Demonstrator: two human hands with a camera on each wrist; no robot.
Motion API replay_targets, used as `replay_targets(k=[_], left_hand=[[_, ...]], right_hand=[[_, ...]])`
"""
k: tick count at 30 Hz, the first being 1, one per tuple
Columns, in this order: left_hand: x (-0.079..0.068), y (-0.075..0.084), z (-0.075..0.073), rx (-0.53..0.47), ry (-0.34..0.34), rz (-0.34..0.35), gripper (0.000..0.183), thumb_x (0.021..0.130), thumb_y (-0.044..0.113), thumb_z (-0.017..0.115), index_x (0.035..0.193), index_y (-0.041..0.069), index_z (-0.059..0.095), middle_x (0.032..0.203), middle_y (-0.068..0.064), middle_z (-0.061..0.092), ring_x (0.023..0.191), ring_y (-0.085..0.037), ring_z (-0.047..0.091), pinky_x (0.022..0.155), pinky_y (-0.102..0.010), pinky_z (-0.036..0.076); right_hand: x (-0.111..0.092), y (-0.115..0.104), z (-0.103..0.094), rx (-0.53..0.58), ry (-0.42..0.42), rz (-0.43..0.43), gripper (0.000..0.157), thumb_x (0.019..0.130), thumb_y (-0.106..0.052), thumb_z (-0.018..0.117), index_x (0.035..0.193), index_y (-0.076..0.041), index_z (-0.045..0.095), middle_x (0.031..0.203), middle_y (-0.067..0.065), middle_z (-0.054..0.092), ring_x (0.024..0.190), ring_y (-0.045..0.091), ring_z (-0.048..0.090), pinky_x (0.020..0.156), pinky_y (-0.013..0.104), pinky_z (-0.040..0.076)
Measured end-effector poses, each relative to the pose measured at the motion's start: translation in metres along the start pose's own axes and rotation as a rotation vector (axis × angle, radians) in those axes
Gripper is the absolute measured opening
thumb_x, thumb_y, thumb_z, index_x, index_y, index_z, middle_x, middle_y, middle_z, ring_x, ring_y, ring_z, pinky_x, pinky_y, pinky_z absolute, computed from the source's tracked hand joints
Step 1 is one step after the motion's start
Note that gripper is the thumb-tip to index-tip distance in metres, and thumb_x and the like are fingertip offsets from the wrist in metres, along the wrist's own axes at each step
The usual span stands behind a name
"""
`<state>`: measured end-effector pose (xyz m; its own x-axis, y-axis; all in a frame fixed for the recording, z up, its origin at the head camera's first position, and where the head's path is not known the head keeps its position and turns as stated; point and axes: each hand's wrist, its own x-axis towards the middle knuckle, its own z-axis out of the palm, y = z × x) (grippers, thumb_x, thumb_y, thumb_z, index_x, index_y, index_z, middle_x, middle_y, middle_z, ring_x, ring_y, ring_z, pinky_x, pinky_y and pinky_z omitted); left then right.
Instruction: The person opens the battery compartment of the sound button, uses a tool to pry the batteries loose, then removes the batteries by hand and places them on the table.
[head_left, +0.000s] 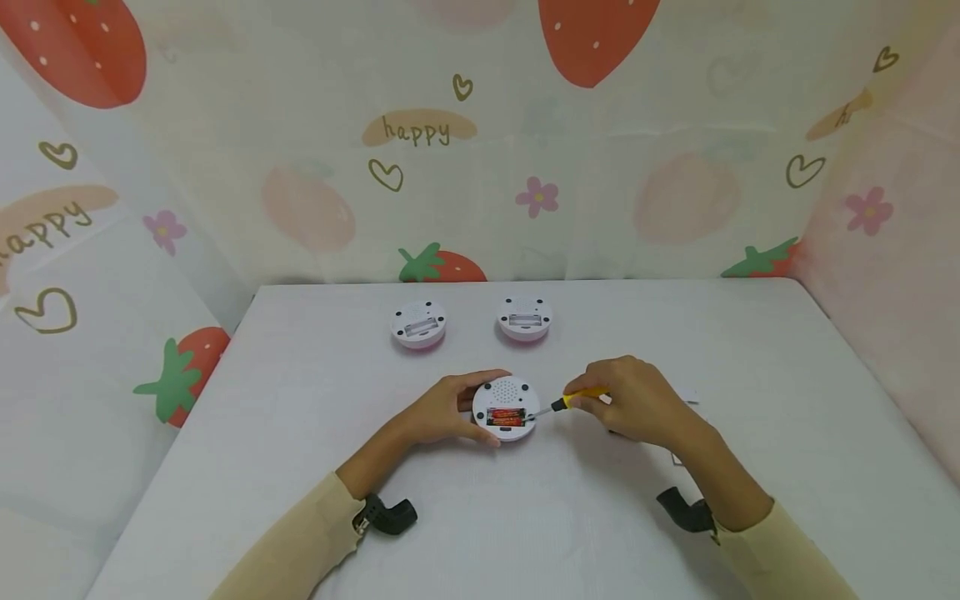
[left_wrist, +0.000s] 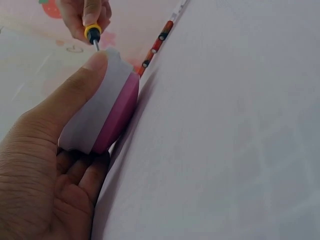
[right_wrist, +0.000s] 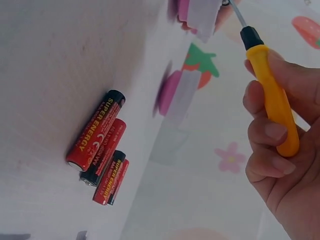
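Note:
My left hand grips a round white device by its left side, thumb near and fingers beyond. The left wrist view shows its pink half turned toward the table. In its uncovered compartment lie red batteries. My right hand holds a screwdriver with a yellow handle and black collar. Its metal shaft slants down to the left, with the tip at the right end of the battery compartment.
Two similar devices, one on the left and one on the right, stand farther back with bare battery compartments. Several loose red-and-black AAA batteries lie on the white table. A white piece shows beyond my right hand.

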<state>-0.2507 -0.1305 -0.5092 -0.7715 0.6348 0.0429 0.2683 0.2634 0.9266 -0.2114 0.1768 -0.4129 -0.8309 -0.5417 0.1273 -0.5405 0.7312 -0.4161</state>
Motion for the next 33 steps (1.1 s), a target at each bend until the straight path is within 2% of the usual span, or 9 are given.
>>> replay_targets(k=[6,13,22,33], left_hand=[[-0.0002,0.0008,0.0,-0.001,-0.003,0.006,0.093,0.071,0.014,0.095,0.151,0.023,0.049,0.148,0.002,0.052,0.128,-0.014,0.055,0.11,-0.027,0.044],[0.0,0.0005,0.0,-0.018,-0.008,0.016,0.093,0.07,0.012,0.095,0.151,0.021,0.048,0.147,0.002,0.053,0.127,-0.014,0.056,0.109,-0.027,0.045],[0.0005,-0.0007,-0.0006,-0.048,-0.011,0.019,0.093,0.071,0.011,0.094,0.151,0.021,0.048,0.148,0.0,0.052,0.129,-0.017,0.055,0.108,-0.027,0.045],[0.0007,-0.0008,-0.0006,-0.074,-0.016,0.032,0.091,0.071,0.006,0.093,0.15,0.018,0.048,0.145,-0.002,0.053,0.128,-0.017,0.056,0.107,-0.027,0.047]], right_hand=[[0.0,-0.0019,-0.0037,-0.032,-0.009,-0.021,0.018,0.089,-0.015,0.079,0.105,-0.02,0.082,0.089,-0.014,0.071,0.076,0.007,0.057,0.07,0.031,0.047],[-0.0001,-0.0051,-0.0055,-0.073,-0.026,-0.013,0.021,0.086,-0.015,0.082,0.106,-0.017,0.081,0.095,-0.007,0.072,0.077,0.012,0.06,0.071,0.03,0.052],[0.0011,-0.0053,-0.0062,0.031,-0.049,-0.01,0.015,0.088,-0.011,0.08,0.103,-0.013,0.08,0.09,-0.009,0.07,0.079,0.01,0.06,0.071,0.028,0.054],[-0.0027,-0.0087,-0.0085,0.048,-0.05,-0.008,0.014,0.089,-0.016,0.08,0.102,-0.013,0.079,0.092,-0.009,0.072,0.082,0.013,0.06,0.075,0.032,0.054]])
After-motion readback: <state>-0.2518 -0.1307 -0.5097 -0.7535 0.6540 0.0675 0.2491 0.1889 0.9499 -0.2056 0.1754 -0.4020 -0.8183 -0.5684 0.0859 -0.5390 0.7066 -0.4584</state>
